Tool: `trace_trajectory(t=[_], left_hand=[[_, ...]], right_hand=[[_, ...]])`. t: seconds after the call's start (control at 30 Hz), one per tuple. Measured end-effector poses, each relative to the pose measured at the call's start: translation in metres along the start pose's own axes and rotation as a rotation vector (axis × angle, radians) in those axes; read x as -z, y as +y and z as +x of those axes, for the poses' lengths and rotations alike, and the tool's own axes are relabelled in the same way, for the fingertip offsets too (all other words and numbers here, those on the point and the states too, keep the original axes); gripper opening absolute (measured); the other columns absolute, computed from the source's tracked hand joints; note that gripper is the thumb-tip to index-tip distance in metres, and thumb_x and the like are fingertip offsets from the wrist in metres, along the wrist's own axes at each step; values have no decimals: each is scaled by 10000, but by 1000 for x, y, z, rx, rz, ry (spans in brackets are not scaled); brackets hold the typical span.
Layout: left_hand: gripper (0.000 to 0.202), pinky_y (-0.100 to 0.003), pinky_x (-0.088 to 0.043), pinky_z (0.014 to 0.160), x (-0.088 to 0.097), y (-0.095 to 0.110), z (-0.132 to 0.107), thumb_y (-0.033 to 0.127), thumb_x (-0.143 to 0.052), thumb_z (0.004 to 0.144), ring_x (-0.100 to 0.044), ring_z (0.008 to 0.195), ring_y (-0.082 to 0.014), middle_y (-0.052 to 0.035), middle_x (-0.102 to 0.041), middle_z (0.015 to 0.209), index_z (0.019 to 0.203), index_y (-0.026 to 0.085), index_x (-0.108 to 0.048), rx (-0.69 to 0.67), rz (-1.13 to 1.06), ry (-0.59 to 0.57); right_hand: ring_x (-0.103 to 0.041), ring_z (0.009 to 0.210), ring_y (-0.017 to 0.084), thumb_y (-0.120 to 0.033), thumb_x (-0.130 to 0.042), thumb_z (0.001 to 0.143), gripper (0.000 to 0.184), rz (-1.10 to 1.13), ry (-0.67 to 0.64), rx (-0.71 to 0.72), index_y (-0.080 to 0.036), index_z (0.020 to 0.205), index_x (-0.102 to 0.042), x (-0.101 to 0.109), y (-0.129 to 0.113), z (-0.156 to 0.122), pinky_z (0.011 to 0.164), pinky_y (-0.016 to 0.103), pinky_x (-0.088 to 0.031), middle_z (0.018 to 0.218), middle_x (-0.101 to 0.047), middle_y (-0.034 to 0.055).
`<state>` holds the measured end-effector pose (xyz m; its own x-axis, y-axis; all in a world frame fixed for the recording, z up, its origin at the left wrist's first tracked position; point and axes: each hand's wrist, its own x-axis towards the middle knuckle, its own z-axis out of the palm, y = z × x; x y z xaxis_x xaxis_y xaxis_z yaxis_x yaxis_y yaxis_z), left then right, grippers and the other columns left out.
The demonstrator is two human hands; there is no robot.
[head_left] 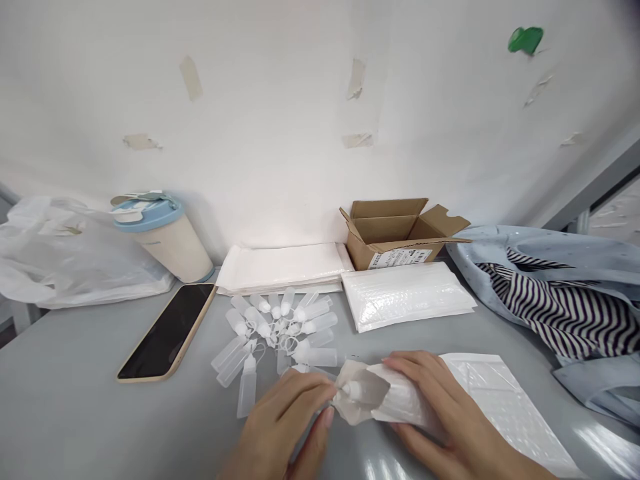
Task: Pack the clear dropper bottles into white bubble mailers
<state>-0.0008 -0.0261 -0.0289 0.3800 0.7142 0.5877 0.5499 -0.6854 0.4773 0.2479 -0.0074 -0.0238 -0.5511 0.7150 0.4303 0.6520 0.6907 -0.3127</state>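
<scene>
My right hand [440, 407] is wrapped round a white bubble mailer [405, 400], whose mouth gapes to the left. Inside that mouth a small translucent squeeze bottle [367, 387] lies with its nozzle pointing left. At the nozzle end, my left hand [295, 413] has thumb and fingers pinched together; they seem to grip the bottle's tip, close against the mailer's edge. Just beyond my left hand, several more squeeze bottles [247, 387] with loop-tethered caps lie in a loose ring on the grey table [165, 433]. Another flat bubble mailer [505, 400] lies beneath my right wrist.
Bubble mailers are stacked at the back [285, 263] and in front [410, 293] of an open cardboard box [395, 233]. Leftward are a phone [170, 333], a tilted lidded cup [175, 247] and a plastic bag [75, 260]. Blue and striped cloth [565, 300] lies right.
</scene>
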Motion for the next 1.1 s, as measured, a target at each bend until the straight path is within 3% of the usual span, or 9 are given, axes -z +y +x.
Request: trace_trajectory(t=[0.2, 0.3, 0.47, 0.57, 0.7, 0.9, 1.1], left_hand=[[258, -249, -562, 769, -7, -4, -3, 158, -466, 942, -636, 884, -167, -89, -648, 1012, 1186, 138, -546, -80, 41, -50], [246, -278, -555, 797, -7, 0, -1, 273, -449, 984, -627, 897, -183, -78, -663, 1029, 1185, 156, -534, -77, 88, -187], [425, -244, -539, 747, -12, 3, 3, 456, -296, 1022, -635, 843, -176, -77, -697, 967, 1116, 134, -556, -200, 136, -137], [343, -251, -527, 773, -14, 2, 1, 390, -351, 1022, -621, 851, -176, -79, -686, 978, 1122, 134, -556, -168, 133, -179], [259, -296, -488, 650, -21, -1, -7, 240, -313, 1011, -541, 712, -179, -52, -632, 826, 986, 179, -563, -107, 55, 12], [294, -301, -491, 634, -27, -5, -10, 275, -317, 1011, -536, 715, -184, -59, -637, 830, 1008, 164, -589, -138, 77, 17], [222, -307, -534, 739, -9, -1, -3, 245, -460, 967, -581, 825, -197, -83, -660, 960, 1113, 124, -574, -108, 50, -265]], right_hand=[[-634, 1022, 227, -160, -560, 806, 487, 4, -27, 0, -194, 1272, -422, -1, 0, 1, 815, 350, -572, 1131, -631, 111], [-639, 1023, 230, -158, -564, 800, 494, 12, -30, -4, -197, 1271, -422, 1, -1, 1, 816, 351, -571, 1130, -636, 108], [-642, 1032, 234, -134, -552, 789, 517, 19, -29, -18, -209, 1278, -403, 1, -3, 2, 824, 358, -570, 1141, -633, 103], [-643, 1037, 239, -148, -567, 788, 523, 40, -60, -15, -224, 1269, -378, 1, -2, 1, 815, 361, -571, 1138, -628, 101], [-638, 1043, 251, -183, -620, 755, 546, 99, -71, -92, -228, 1216, -332, 3, -4, 0, 826, 386, -563, 1159, -608, 115], [-610, 1001, 303, -139, -616, 592, 410, 45, -149, -155, -224, 923, -389, 4, -5, 3, 791, 449, -526, 1049, -599, 116], [-555, 841, 251, -78, -544, 527, 371, 18, -233, -165, -234, 821, -379, 5, -3, 5, 723, 430, -490, 916, -540, 57]])
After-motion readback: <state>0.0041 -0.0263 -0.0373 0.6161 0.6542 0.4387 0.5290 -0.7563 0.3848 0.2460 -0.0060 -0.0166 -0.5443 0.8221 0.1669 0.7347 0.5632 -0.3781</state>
